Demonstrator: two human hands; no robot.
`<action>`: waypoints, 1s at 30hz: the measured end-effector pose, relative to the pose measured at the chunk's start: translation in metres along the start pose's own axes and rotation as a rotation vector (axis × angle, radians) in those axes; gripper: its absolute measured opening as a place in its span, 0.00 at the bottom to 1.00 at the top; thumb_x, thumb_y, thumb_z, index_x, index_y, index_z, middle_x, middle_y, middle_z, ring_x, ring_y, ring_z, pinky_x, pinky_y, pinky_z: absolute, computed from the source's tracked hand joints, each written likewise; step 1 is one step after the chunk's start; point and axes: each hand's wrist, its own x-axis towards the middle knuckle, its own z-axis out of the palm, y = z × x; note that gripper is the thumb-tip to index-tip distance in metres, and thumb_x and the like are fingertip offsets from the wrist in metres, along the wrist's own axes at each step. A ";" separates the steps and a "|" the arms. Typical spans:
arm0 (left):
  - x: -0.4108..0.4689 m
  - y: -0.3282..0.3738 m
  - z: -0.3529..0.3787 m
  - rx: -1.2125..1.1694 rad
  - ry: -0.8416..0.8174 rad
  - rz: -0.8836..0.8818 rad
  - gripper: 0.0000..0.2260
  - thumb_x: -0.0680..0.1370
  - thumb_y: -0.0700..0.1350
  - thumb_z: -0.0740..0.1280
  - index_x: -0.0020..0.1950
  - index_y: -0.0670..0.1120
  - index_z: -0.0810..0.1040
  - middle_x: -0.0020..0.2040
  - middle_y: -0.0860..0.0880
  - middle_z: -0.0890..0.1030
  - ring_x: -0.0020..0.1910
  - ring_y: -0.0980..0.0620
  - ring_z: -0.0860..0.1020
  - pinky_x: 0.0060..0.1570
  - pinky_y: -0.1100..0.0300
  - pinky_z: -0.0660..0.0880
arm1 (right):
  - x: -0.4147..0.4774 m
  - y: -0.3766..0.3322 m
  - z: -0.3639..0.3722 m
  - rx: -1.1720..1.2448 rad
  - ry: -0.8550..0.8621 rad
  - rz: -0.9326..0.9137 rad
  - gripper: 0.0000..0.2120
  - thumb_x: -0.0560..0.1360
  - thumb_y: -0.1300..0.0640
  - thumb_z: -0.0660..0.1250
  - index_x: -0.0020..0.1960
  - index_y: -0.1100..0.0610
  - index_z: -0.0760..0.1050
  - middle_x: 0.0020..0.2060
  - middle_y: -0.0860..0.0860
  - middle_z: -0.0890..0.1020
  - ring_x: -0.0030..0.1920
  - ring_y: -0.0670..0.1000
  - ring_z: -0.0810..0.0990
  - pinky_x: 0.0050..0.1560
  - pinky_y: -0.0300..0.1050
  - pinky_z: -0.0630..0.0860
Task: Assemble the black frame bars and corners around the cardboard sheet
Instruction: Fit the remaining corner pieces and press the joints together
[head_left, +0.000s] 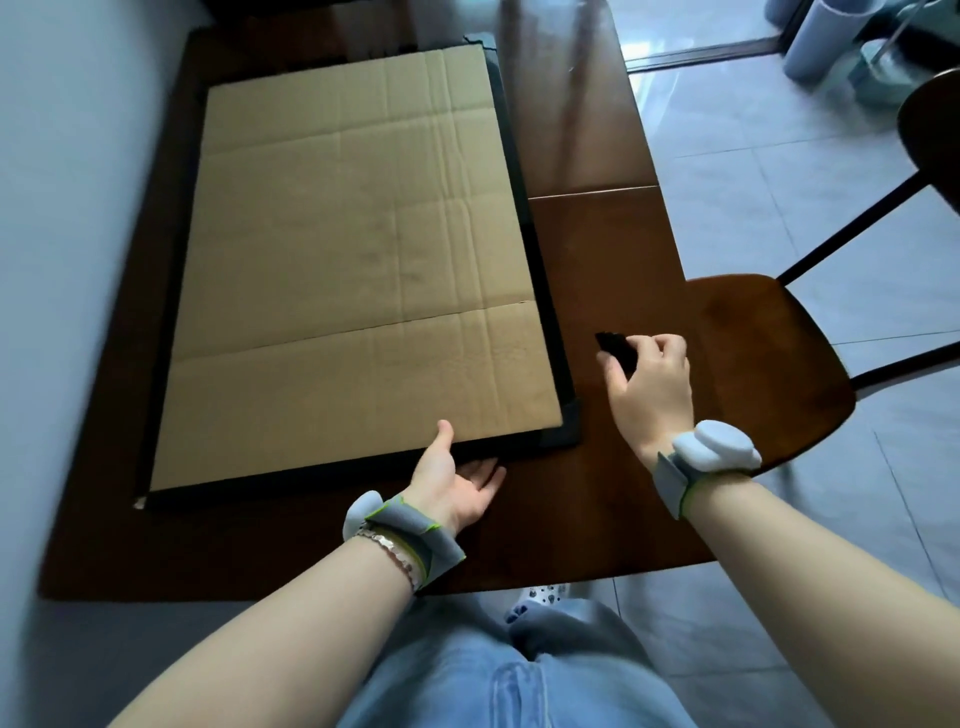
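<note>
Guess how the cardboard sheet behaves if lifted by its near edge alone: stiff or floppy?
The cardboard sheet would probably sag or fold: creases cross it, one running its full width near the left hand. It is likely light for its size, being thin and corrugated. The black frame bars along its edges may stiffen it somewhat.

Both forearms reach forward from the bottom of the view, bare, each with a grey strap and a white pod at the wrist. Left hand (453, 480): palm turned up and inward, fingers loosely spread and pointing right, thumb raised toward the far side. Nothing gripped. Left wrist also carries a beaded band. Right hand (649, 376): set farther forward and to the right, back of hand up, fingers curled, fingertips pinching a small black piece (617, 349). Right wrist bent slightly inward.
</note>
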 end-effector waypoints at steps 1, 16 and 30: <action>-0.004 -0.007 0.007 0.056 -0.025 -0.034 0.18 0.78 0.58 0.61 0.55 0.44 0.70 0.48 0.44 0.76 0.65 0.47 0.74 0.56 0.50 0.70 | 0.001 -0.005 -0.006 0.013 0.023 -0.038 0.19 0.77 0.51 0.63 0.62 0.62 0.73 0.60 0.60 0.70 0.60 0.59 0.70 0.57 0.48 0.69; -0.034 0.001 0.003 0.642 -0.139 0.246 0.11 0.82 0.45 0.54 0.43 0.46 0.72 0.38 0.49 0.78 0.27 0.59 0.79 0.30 0.67 0.72 | -0.041 -0.043 0.001 -0.005 -0.131 -0.149 0.20 0.74 0.46 0.66 0.58 0.58 0.77 0.55 0.55 0.75 0.55 0.56 0.76 0.52 0.48 0.73; -0.021 0.175 -0.168 1.580 0.472 0.502 0.10 0.73 0.46 0.65 0.39 0.39 0.74 0.37 0.44 0.77 0.39 0.43 0.77 0.42 0.55 0.75 | -0.148 -0.136 0.119 0.459 -0.549 0.588 0.18 0.79 0.48 0.52 0.37 0.58 0.68 0.34 0.55 0.76 0.32 0.54 0.77 0.45 0.48 0.75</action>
